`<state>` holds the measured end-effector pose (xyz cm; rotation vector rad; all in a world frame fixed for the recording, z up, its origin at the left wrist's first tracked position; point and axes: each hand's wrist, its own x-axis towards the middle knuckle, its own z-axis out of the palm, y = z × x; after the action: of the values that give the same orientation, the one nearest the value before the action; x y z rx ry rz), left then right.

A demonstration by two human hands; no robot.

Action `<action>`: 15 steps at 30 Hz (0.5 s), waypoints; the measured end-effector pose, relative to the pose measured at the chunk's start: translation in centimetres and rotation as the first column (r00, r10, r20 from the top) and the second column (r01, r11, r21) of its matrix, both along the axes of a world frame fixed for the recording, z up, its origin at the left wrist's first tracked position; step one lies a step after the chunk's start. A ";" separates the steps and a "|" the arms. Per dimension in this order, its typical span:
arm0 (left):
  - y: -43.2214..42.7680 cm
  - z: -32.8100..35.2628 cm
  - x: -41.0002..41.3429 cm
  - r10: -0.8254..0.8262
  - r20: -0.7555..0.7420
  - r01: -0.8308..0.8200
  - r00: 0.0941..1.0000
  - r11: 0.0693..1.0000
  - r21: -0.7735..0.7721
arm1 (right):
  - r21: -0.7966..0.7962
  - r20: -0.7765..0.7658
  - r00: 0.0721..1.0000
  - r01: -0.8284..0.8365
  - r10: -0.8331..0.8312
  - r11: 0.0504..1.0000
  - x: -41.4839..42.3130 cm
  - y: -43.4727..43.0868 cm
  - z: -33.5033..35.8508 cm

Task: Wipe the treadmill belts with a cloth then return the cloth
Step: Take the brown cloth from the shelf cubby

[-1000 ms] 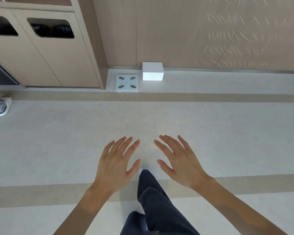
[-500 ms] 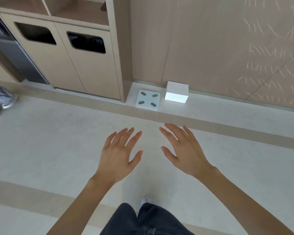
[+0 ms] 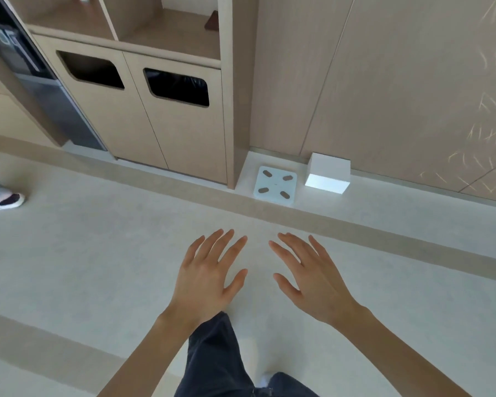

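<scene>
My left hand [image 3: 209, 276] and my right hand [image 3: 312, 279] are held out side by side over the pale floor, palms down, fingers spread. Neither holds anything. No cloth and no treadmill shows in this view. My dark trouser legs [image 3: 221, 359] are below the hands.
A wooden cabinet with two bin openings [image 3: 176, 87] stands ahead on the left, with open shelves above it. A white scale [image 3: 275, 186] and a white box [image 3: 328, 174] lie by the wood-panelled wall. Another person's shoe [image 3: 3, 200] is at the left edge. A dark appliance [image 3: 26, 67] stands far left.
The view has lifted and moved towards the cabinet, so the bins, scale and box look larger and closer. Both hands stay open and spread.
</scene>
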<state>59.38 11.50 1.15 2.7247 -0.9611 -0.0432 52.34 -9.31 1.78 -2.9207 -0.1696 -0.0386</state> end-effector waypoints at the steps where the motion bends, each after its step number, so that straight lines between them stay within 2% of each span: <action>1: 0.5 0.4 1.9 -0.002 0.000 0.002 1.000 1.000 -0.004 | -0.009 0.009 1.000 0.004 -0.004 1.000 1.8 0.6 0.2; 8: 4.4 4.2 15.0 0.012 0.103 -0.003 0.995 0.996 -0.088 | -0.001 0.130 0.989 0.068 -0.067 0.998 14.4 4.9 2.4; 15: 7.2 3.2 23.4 -0.028 0.129 0.034 0.991 0.998 -0.046 | -0.018 0.190 0.978 0.094 -0.089 0.995 23.1 7.8 2.0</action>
<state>82.79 18.74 4.36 2.6952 -1.0256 0.1499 75.40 -1.52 3.75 -2.9470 -0.0650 -0.3316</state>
